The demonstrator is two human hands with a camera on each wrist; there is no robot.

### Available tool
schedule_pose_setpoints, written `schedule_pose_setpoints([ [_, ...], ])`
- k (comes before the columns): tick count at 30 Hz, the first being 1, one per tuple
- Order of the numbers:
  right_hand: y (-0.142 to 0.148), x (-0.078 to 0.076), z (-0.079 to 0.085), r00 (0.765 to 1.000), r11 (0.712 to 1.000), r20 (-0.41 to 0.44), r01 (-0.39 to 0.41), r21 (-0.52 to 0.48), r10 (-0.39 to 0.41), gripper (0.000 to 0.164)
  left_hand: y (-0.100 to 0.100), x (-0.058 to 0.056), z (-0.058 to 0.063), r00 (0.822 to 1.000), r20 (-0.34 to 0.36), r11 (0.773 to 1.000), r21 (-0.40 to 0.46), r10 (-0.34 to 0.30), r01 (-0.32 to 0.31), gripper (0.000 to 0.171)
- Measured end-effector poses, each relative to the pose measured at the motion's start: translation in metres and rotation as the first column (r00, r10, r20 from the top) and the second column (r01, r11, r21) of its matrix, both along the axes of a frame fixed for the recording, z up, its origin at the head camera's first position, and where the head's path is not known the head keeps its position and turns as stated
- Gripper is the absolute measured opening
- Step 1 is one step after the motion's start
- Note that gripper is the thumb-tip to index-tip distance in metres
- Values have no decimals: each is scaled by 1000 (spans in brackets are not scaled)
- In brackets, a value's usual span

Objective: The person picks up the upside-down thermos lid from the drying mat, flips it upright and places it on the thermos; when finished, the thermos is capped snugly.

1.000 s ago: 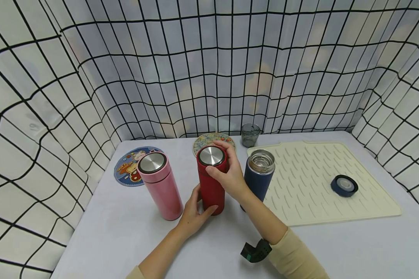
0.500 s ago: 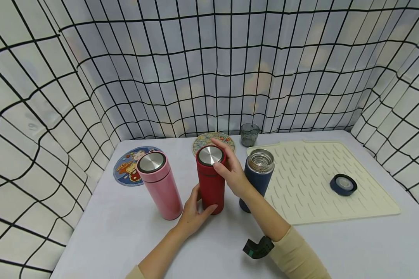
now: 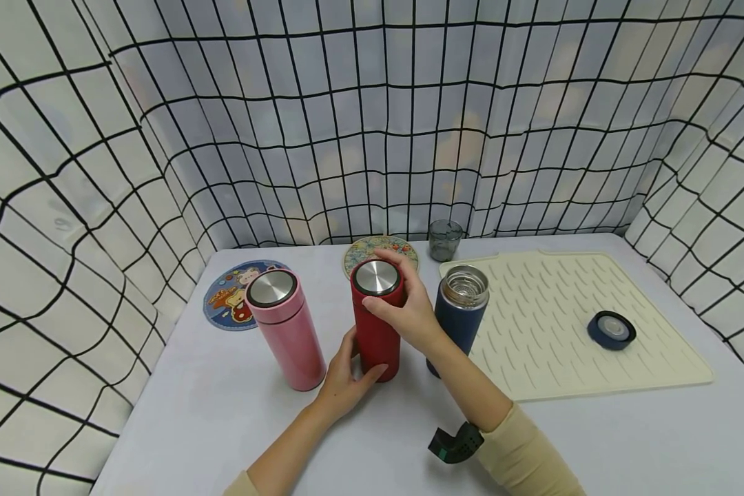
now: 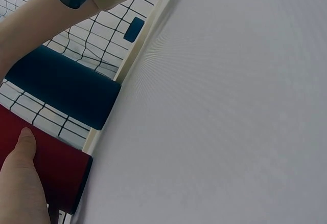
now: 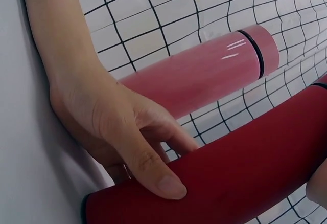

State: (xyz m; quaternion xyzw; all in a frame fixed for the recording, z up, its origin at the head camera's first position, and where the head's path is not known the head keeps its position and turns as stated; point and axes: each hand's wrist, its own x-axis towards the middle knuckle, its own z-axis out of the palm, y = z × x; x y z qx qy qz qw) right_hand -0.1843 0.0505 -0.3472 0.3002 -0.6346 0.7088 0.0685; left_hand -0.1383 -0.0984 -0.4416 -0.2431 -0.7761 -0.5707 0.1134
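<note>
A red thermos (image 3: 372, 334) with a steel-topped lid (image 3: 377, 277) stands upright at mid-table. My left hand (image 3: 339, 387) holds its lower body from the left, the thumb across the front, as the right wrist view also shows. The right hand (image 3: 412, 313) grips the lid, thumb at the front and fingers round the far side, partly hidden. To the left stands a pink thermos (image 3: 293, 344), lid on. On the right, behind the right forearm, a navy thermos (image 3: 459, 320) stands with its mouth uncovered. A navy lid (image 3: 611, 331) lies upside down on a cream mat.
The ribbed cream mat (image 3: 552, 375) covers the table's right side. A grey glass cup (image 3: 444, 241) stands at the back. Two round patterned mats lie behind the thermoses: a blue one (image 3: 217, 303) and a multicoloured one (image 3: 353, 258). Black netting (image 3: 384, 131) surrounds the table.
My right hand's thumb shifted right along the lid half a second ago and is now back at the front left. The left hand and the red thermos have stayed in place.
</note>
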Motion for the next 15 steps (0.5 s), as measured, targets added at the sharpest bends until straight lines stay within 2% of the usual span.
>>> schedule_pose_setpoints([
  [5, 5, -3, -2, 996, 997, -40, -76, 12, 76, 60, 0, 1, 0, 1000, -7, 1000, -10, 16, -16, 67],
  [10, 8, -5, -3, 994, 994, -40, -102, 25, 103, 60, 0, 0, -1, 1000, -24, 1000, -15, 20, -20, 67],
  [15, 8, -4, -3, 994, 994, -25, -108, 3, 108, 75, 1, 0, 0, 999, -35, 1000, -21, 16, -17, 68],
])
